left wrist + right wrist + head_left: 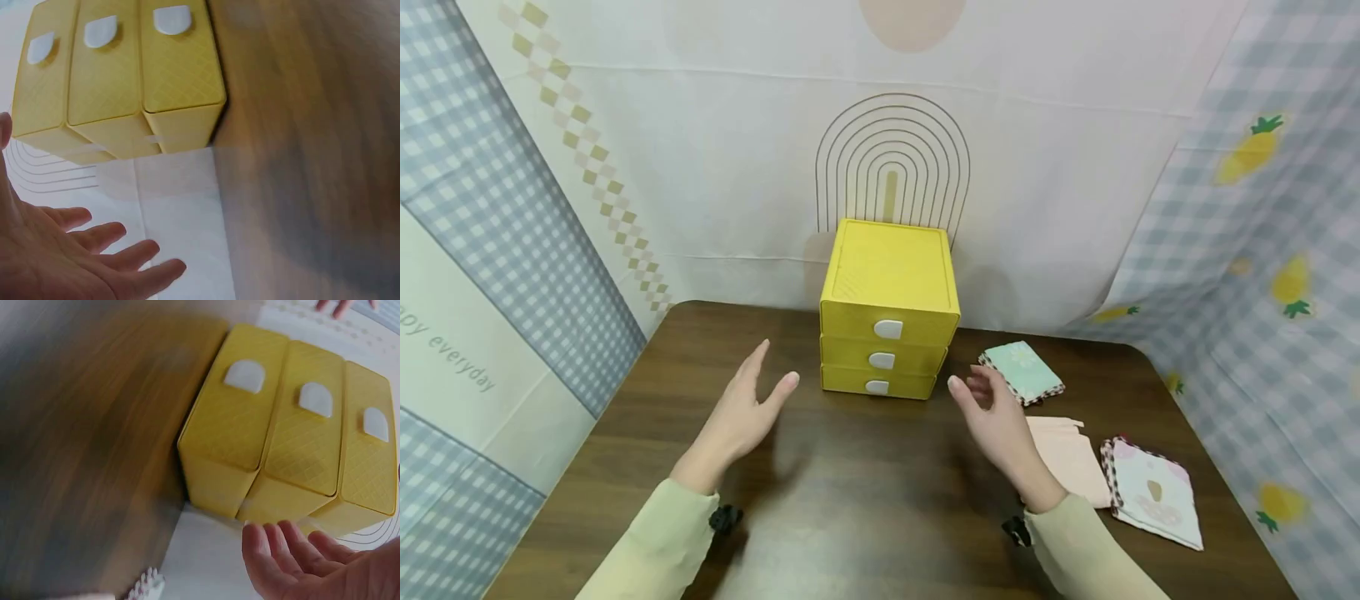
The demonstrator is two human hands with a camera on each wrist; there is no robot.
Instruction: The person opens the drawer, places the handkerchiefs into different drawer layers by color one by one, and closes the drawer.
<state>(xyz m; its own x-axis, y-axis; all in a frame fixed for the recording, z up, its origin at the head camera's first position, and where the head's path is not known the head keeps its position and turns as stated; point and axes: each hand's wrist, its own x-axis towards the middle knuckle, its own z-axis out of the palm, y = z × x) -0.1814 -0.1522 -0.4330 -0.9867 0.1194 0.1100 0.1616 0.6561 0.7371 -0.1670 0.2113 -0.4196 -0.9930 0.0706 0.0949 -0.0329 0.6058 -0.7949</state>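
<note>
A yellow three-drawer box (pixel 891 265) with white tabs stands at the back of the dark wooden table, its drawers closed. My left hand (pixel 741 417) hovers in front of it to the left, fingers spread and holding nothing. To the right of the box's front, my right hand (pixel 1000 421) hangs over the table, fingers gently bent, also holding nothing. Both wrist views show the drawer fronts (pixel 181 62) beyond the fingers. Near the right hand lie a folded green cloth (pixel 1024 371) and a pink cloth (pixel 1070 460), the latter partly hidden by that wrist.
A white folded cloth (pixel 1156 493) with a checked edge lies farther right on the table (pixel 865 517). A pale printed curtain (pixel 722 167) hangs behind the table, and checked curtains flank both sides.
</note>
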